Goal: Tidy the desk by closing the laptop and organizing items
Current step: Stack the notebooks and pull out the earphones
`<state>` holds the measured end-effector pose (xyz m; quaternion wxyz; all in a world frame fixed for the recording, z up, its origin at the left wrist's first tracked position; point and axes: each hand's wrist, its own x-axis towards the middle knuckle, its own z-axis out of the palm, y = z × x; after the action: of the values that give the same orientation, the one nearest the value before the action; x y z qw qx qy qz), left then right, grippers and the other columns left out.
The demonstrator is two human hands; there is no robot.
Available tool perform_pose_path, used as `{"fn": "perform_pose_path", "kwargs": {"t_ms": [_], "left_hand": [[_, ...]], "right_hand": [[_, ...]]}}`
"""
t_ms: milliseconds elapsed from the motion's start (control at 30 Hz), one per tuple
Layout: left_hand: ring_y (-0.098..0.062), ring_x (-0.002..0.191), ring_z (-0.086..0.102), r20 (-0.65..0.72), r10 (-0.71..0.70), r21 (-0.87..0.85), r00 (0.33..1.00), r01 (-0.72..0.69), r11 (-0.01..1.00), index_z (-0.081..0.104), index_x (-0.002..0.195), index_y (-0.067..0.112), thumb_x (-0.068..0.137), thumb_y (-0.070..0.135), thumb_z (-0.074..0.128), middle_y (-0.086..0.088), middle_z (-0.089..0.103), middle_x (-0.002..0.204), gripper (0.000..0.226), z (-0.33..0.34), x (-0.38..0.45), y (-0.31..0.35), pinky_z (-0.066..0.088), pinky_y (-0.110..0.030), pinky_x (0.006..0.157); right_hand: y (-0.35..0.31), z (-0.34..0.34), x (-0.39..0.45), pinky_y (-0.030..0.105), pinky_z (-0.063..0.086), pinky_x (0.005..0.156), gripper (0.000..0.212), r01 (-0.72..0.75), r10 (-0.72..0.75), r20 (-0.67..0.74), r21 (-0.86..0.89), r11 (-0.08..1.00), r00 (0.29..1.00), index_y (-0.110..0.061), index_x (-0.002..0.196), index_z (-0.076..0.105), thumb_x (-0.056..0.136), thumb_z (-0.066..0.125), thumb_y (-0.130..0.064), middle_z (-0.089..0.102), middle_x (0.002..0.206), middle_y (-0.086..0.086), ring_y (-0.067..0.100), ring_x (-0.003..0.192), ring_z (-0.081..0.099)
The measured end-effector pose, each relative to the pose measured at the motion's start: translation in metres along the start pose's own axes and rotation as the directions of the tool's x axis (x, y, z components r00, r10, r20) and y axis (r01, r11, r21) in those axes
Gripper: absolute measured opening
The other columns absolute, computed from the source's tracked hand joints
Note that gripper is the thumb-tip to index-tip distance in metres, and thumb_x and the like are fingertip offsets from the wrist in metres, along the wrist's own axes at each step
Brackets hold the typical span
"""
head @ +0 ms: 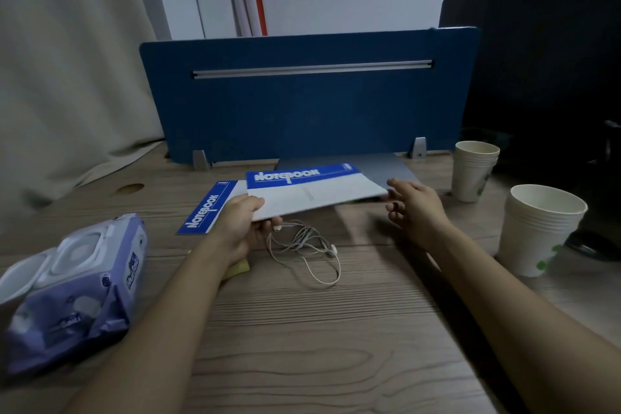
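notebook [316, 193] light, thin, likely floppy | left hand [247, 222] pinching near corner | right hand [415, 203] fingers loosely apart beside far edge | better supported along both edges

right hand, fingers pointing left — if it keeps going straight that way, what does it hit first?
Most likely the right edge of the raised notebook that the left hand grips; the right hand is open with its fingertips right beside that corner. Depth is uncertain, so it could pass slightly under.

Both forearms bare, no sleeves; left grip [242, 225], right grip [415, 203] ungloved.
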<state>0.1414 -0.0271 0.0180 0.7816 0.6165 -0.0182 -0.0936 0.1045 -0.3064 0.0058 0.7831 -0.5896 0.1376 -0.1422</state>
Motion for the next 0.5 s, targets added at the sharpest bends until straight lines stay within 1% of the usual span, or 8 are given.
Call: {"fn": "perform_pose_path", "kwargs": {"t_ms": [100, 167, 233, 267, 333, 367, 433, 500], "left_hand": [[-0.016, 0.053, 0.071, -0.11, 0.045, -0.178, 0.993, -0.064, 0.982, 0.051, 0.104, 0.001, 0.1, 0.002, 0.033, -0.019, 0.066, 0.085, 0.019, -0.0008, 0.0047, 0.0018, 0.052, -0.019, 0.044], [-0.021, 0.058, 0.073, -0.168, 0.072, -0.251, 0.983, -0.113, 0.961, 0.049, 0.107, 0.001, 0.099, 0.0, 0.03, -0.021, 0.067, 0.087, 0.021, -0.0022, 0.0069, 0.0026, 0.056, -0.021, 0.048], [-0.027, 0.067, 0.073, -0.213, 0.073, -0.317, 0.974, -0.14, 0.938, 0.043, 0.119, -0.001, 0.099, -0.002, 0.028, -0.024, 0.066, 0.095, 0.025, -0.0041, 0.0086, 0.0043, 0.058, -0.025, 0.052], [-0.031, 0.075, 0.073, -0.233, 0.058, -0.348, 0.971, -0.139, 0.927, 0.04, 0.126, -0.002, 0.099, -0.002, 0.027, -0.026, 0.065, 0.103, 0.03, -0.0057, 0.0095, 0.0049, 0.06, -0.027, 0.054], [-0.037, 0.091, 0.07, -0.268, 0.003, -0.397, 0.963, -0.113, 0.911, 0.033, 0.136, -0.003, 0.099, -0.002, 0.029, -0.029, 0.059, 0.121, 0.037, -0.0085, 0.0104, 0.0054, 0.061, -0.03, 0.057], [-0.038, 0.096, 0.068, -0.274, -0.019, -0.412, 0.961, -0.1, 0.906, 0.033, 0.138, -0.005, 0.099, -0.002, 0.029, -0.03, 0.057, 0.125, 0.039, -0.0092, 0.0101, 0.0056, 0.062, -0.031, 0.058], [-0.039, 0.103, 0.065, -0.283, -0.04, -0.423, 0.958, -0.087, 0.902, 0.037, 0.137, -0.008, 0.099, -0.005, 0.029, -0.03, 0.056, 0.128, 0.039, -0.0098, 0.0088, 0.0054, 0.062, -0.032, 0.06], [-0.039, 0.108, 0.063, -0.301, -0.05, -0.429, 0.952, -0.089, 0.899, 0.034, 0.139, -0.007, 0.098, -0.007, 0.028, -0.029, 0.054, 0.131, 0.042, -0.0097, 0.0087, 0.0053, 0.062, -0.034, 0.063]], "right_hand": [[0.0033, -0.0054, 0.0041, 0.025, 0.042, 0.05, 0.014, 0.018, -0.017, 0.009, -0.064, 0.998, 1.0, -0.008, 0.104, 0.061, 0.098, 0.056, -0.018, 0.062, 0.079, 0.007, 0.014, 0.056, 0.055], [0.0047, -0.0054, 0.0044, 0.026, 0.042, 0.051, 0.013, 0.028, -0.027, 0.004, -0.088, 0.996, 1.0, -0.007, 0.103, 0.062, 0.097, 0.056, -0.016, 0.061, 0.077, 0.007, 0.014, 0.058, 0.055], [0.0049, -0.0042, 0.0045, 0.026, 0.042, 0.052, 0.013, 0.024, -0.024, 0.004, -0.111, 0.994, 1.0, -0.007, 0.103, 0.064, 0.097, 0.056, -0.015, 0.061, 0.076, 0.006, 0.015, 0.059, 0.056], [0.0049, -0.0039, 0.0044, 0.026, 0.042, 0.053, 0.013, 0.023, -0.023, 0.009, -0.12, 0.992, 1.0, -0.007, 0.104, 0.064, 0.097, 0.056, -0.015, 0.061, 0.077, 0.007, 0.015, 0.06, 0.056], [0.005, -0.003, 0.0042, 0.026, 0.042, 0.053, 0.016, 0.027, -0.024, 0.018, -0.133, 0.991, 1.0, -0.005, 0.106, 0.064, 0.096, 0.057, -0.015, 0.061, 0.077, 0.007, 0.015, 0.061, 0.055], [0.005, -0.0026, 0.0038, 0.026, 0.041, 0.053, 0.017, 0.03, -0.028, 0.02, -0.14, 0.99, 0.999, -0.005, 0.107, 0.064, 0.096, 0.057, -0.015, 0.06, 0.077, 0.006, 0.015, 0.061, 0.055], [0.0053, -0.0017, 0.0028, 0.025, 0.04, 0.053, 0.019, 0.039, -0.036, 0.02, -0.155, 0.987, 0.999, -0.003, 0.109, 0.064, 0.095, 0.058, -0.015, 0.06, 0.077, 0.006, 0.015, 0.061, 0.054], [0.0055, -0.0017, 0.0023, 0.026, 0.039, 0.054, 0.02, 0.046, -0.043, 0.021, -0.158, 0.986, 0.999, -0.002, 0.11, 0.063, 0.095, 0.058, -0.015, 0.06, 0.076, 0.006, 0.015, 0.061, 0.054]]}}
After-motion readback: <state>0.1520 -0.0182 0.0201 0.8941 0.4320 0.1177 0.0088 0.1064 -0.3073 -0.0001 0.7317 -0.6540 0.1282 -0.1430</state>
